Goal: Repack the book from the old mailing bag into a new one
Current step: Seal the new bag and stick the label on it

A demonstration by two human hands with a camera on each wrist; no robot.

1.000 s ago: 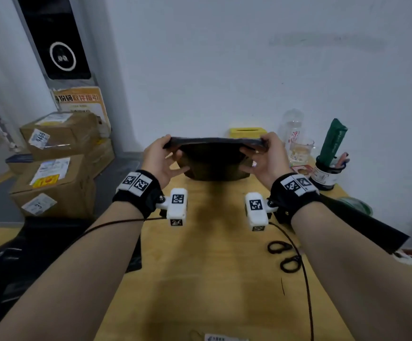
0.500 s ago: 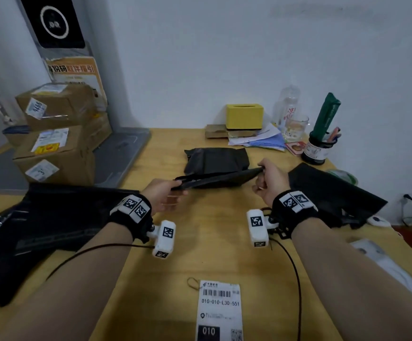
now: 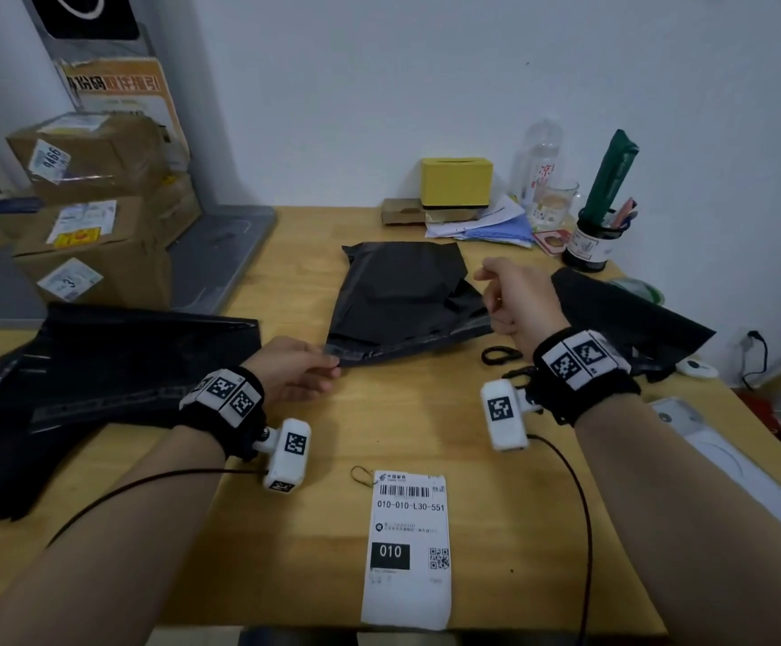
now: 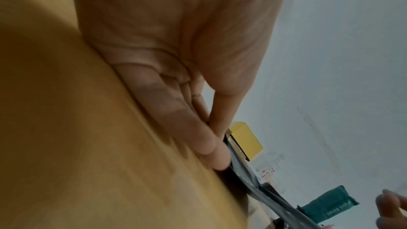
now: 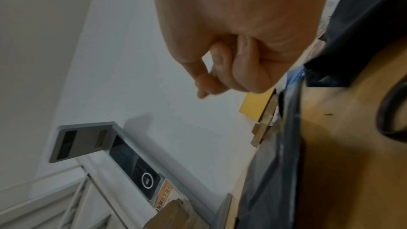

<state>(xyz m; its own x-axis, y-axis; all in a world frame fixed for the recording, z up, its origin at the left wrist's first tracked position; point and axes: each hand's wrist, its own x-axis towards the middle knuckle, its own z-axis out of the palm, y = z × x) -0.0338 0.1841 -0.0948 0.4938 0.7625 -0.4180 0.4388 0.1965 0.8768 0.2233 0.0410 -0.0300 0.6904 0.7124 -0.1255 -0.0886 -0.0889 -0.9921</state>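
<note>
Presently, a black mailing bag (image 3: 402, 300) lies flat on the wooden table (image 3: 425, 431), bulging in the middle; the book itself is hidden, presumably inside, though that cannot be confirmed. The left hand (image 3: 293, 373) pinches the bag's near left corner between thumb and fingers (image 4: 211, 144), low against the table. The right hand (image 3: 512, 300) is raised just beside the bag's right edge, fingers loosely curled and holding nothing. A white shipping label (image 3: 407, 547) lies near the table's front edge, printed "010-010-L30-551" with a barcode, a black block reading "010" and a QR code (the smaller print is illegible). A second black bag (image 3: 113, 366) is spread at the left, partly cut off by the frame; a third (image 3: 621, 314) lies right, behind the wrist. Stacked cardboard boxes (image 3: 95, 216) carry stickers, one reading "9466", another "3". Scissors (image 3: 500, 354) show only their handles. A yellow box (image 3: 456, 181) stands by the wall.
</note>
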